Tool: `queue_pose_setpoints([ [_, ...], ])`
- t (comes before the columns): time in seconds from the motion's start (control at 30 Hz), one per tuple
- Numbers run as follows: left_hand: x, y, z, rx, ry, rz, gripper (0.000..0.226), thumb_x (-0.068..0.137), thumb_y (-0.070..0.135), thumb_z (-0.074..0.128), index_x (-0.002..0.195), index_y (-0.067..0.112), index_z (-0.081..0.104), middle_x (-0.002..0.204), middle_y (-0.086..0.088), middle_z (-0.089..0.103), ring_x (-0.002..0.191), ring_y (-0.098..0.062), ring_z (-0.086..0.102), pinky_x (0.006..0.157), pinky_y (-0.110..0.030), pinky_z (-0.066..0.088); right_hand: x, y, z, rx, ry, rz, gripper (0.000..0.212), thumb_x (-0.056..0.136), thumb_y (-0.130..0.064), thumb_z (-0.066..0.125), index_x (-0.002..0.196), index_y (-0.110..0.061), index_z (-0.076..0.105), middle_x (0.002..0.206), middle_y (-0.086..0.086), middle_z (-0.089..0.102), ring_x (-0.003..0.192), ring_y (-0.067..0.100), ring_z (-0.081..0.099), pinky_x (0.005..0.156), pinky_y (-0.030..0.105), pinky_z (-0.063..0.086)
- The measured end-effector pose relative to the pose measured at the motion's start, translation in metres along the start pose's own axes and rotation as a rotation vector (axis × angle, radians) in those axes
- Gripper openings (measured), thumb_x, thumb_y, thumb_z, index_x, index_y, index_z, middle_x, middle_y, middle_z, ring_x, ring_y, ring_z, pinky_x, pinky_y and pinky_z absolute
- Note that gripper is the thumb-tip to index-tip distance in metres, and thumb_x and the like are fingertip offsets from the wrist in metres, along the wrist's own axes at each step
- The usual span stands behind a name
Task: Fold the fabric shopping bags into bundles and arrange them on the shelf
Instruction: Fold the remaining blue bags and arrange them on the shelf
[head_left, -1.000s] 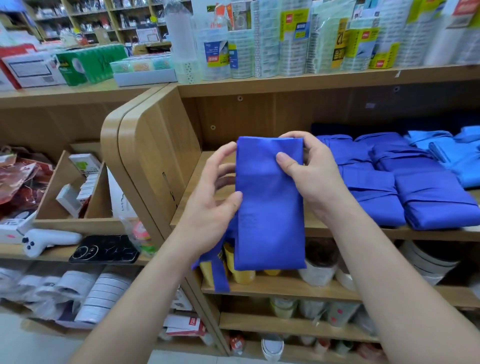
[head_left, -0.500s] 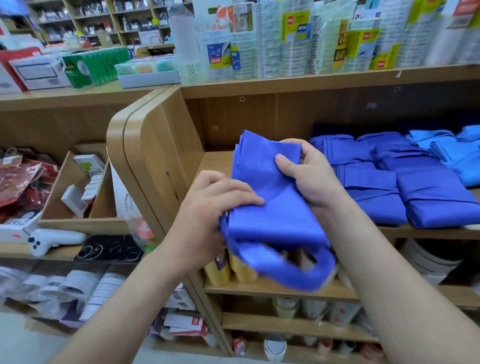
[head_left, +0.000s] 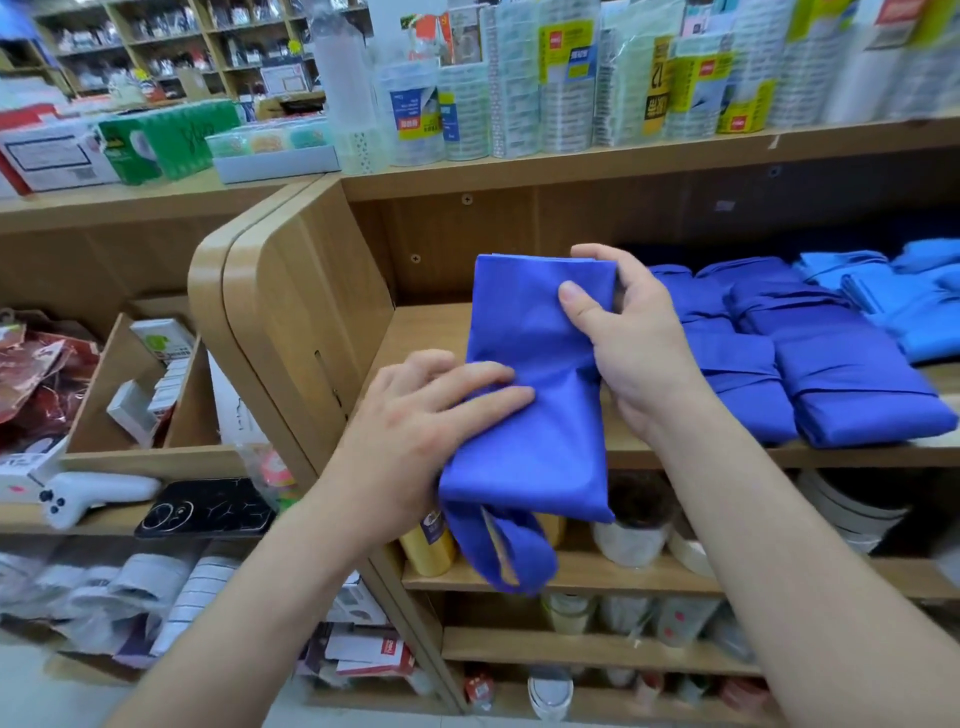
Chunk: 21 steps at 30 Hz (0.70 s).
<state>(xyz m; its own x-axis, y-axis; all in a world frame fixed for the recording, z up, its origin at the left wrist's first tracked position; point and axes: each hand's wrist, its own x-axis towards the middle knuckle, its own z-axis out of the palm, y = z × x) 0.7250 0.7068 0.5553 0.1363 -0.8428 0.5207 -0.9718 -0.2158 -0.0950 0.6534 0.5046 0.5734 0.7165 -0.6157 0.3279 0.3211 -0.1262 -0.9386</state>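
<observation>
Bag of blue cloth, folded to a long strip, held up between my hands in front of the wooden shelf. My right hand pinches its top right corner, thumb on the front, fingers curled behind. My left hand lies across its lower left part, fingers together on the cloth. The thumb is hidden, probably clamped underneath. Handles hang in a loop below. To the right, blue bundles lie side by side on the shelf.
</observation>
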Motion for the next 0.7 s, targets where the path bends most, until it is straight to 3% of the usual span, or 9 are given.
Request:
queue_pose_setpoints([
  [0.07, -0.006, -0.003, 0.005, 0.142, -0.145, 0.067, 0.085, 0.073, 0.012, 0.079, 0.144, 0.035, 0.04, 0.152, 0.003, 0.042, 0.126, -0.03, 0.045, 0.092, -0.05, 0.048, 0.003, 0.004, -0.002, -0.126, 0.072, -0.063, 0.025, 0.094, -0.012, 0.061, 0.114, -0.025, 0.057, 0.104, 0.001, 0.063, 0.086, 0.012, 0.06, 0.077, 0.031, 0.053],
  [0.13, -0.011, -0.006, 0.002, 0.015, -0.133, 0.064, 0.081, 0.073, 0.003, 0.078, 0.139, 0.037, 0.046, 0.153, 0.002, 0.04, 0.131, -0.026, 0.041, 0.099, -0.047, 0.046, 0.005, 0.005, -0.004, -0.206, 0.081, -0.127, 0.026, 0.093, -0.012, 0.06, 0.114, -0.027, 0.053, 0.104, -0.003, 0.059, 0.084, 0.011, 0.058, 0.074, 0.03, 0.051],
  [0.2, -0.011, -0.005, -0.013, -0.404, -0.017, -0.182, 0.05, 0.09, 0.008, 0.063, 0.126, 0.044, 0.06, 0.146, 0.01, 0.047, 0.134, -0.013, 0.04, 0.105, -0.03, 0.041, 0.006, 0.003, -0.007, -0.248, 0.058, -0.175, 0.029, 0.093, -0.013, 0.059, 0.118, -0.026, 0.051, 0.108, -0.006, 0.057, 0.09, 0.013, 0.058, 0.079, 0.036, 0.053],
  [0.27, -0.004, 0.001, -0.023, -0.916, 0.016, -0.44, 0.032, 0.093, 0.028, 0.056, 0.118, 0.045, 0.065, 0.134, 0.017, 0.058, 0.131, -0.001, 0.046, 0.1, -0.016, 0.041, 0.004, 0.002, -0.005, -0.248, 0.019, -0.201, 0.034, 0.093, -0.015, 0.059, 0.124, -0.025, 0.05, 0.115, -0.004, 0.057, 0.099, 0.015, 0.06, 0.088, 0.042, 0.053],
  [0.33, 0.007, 0.009, -0.021, -1.196, -0.076, -0.544, 0.03, 0.088, 0.028, 0.064, 0.116, 0.037, 0.068, 0.118, 0.007, 0.069, 0.115, -0.008, 0.062, 0.091, -0.022, 0.052, 0.0, 0.0, 0.002, -0.241, -0.026, -0.198, 0.042, 0.094, -0.015, 0.062, 0.133, -0.024, 0.047, 0.121, -0.004, 0.059, 0.105, 0.014, 0.062, 0.092, 0.042, 0.054],
  [0.43, 0.016, 0.019, -0.007, -1.216, 0.08, -0.67, 0.031, 0.088, -0.003, 0.064, 0.105, 0.022, 0.073, 0.101, 0.002, 0.075, 0.092, -0.012, 0.07, 0.076, -0.023, 0.056, -0.008, -0.005, 0.005, -0.009, -0.158, 0.016, 0.056, 0.092, -0.015, 0.067, 0.142, -0.019, 0.042, 0.118, 0.003, 0.068, 0.102, 0.015, 0.068, 0.081, 0.034, 0.058],
  [0.57, 0.016, 0.018, -0.003, -1.19, 0.296, -0.736, 0.029, 0.092, -0.006, 0.058, 0.1, 0.019, 0.071, 0.095, 0.006, 0.074, 0.085, -0.008, 0.068, 0.072, -0.021, 0.053, -0.02, -0.001, -0.009, 0.073, -0.536, 0.295, 0.044, 0.09, -0.001, 0.063, 0.131, -0.013, 0.055, 0.119, 0.012, 0.07, 0.108, 0.027, 0.068, 0.089, 0.045, 0.056],
  [0.7, 0.018, 0.028, -0.003, -1.259, 0.398, -0.785, 0.026, 0.094, -0.001, 0.056, 0.103, 0.024, 0.05, 0.086, -0.006, 0.073, 0.072, -0.019, 0.067, 0.06, -0.032, 0.054, -0.021, -0.003, -0.005, 0.28, -0.417, 0.328, 0.044, 0.086, 0.016, 0.052, 0.115, -0.014, 0.064, 0.111, 0.016, 0.072, 0.099, 0.032, 0.069, 0.086, 0.045, 0.057],
])
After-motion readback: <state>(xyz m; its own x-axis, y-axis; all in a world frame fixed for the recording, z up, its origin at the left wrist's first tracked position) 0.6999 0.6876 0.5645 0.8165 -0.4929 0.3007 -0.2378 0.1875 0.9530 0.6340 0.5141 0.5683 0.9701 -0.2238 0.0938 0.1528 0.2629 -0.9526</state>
